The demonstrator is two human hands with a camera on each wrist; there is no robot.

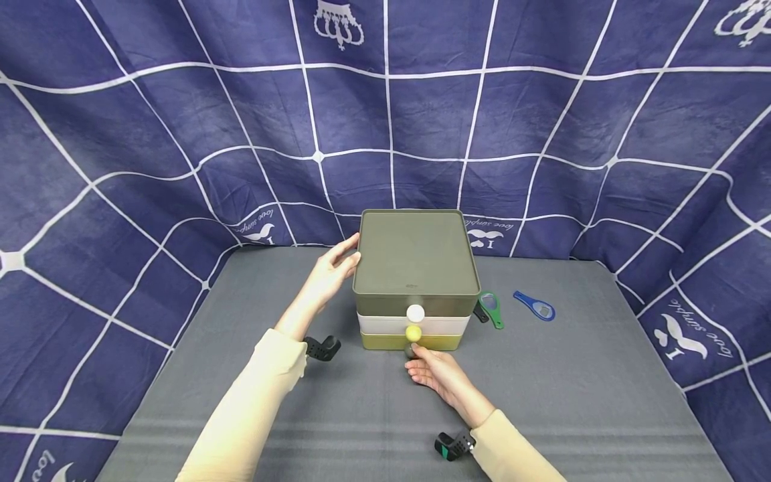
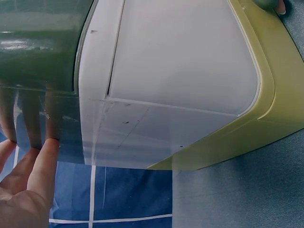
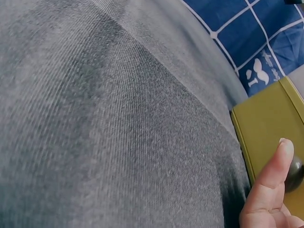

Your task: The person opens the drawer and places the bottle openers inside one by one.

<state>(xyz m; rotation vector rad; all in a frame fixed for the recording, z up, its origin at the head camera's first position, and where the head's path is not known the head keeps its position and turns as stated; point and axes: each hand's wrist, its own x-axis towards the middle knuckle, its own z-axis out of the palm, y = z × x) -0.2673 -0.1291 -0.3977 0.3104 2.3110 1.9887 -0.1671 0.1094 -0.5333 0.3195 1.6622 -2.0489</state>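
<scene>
A three-tier drawer box stands at the middle of the table, with a dark olive top (image 1: pixel 415 251), a white middle drawer (image 1: pixel 385 325) and a yellow bottom drawer (image 1: pixel 379 342). The drawers look pushed in. My left hand (image 1: pixel 331 268) rests its extended fingers (image 2: pixel 43 166) against the box's left side, high on the olive tier. At the front, my right hand (image 1: pixel 442 378) pinches the dark round knob (image 1: pixel 410 351) of the bottom drawer between thumb and fingers. The thumb (image 3: pixel 275 166) lies along the knob in the right wrist view; the other fingers are mostly hidden there.
Right of the box lie a green paddle-shaped bottle opener (image 1: pixel 490 306), a blue one (image 1: pixel 534 306) and a black handle (image 1: pixel 480 312) partly hidden by the box. A white knob (image 1: pixel 415 313) and a yellow knob (image 1: pixel 413 333) sit above the dark one. Blue checked cloth (image 1: pixel 434 120) hangs behind the grey table (image 1: pixel 572 388).
</scene>
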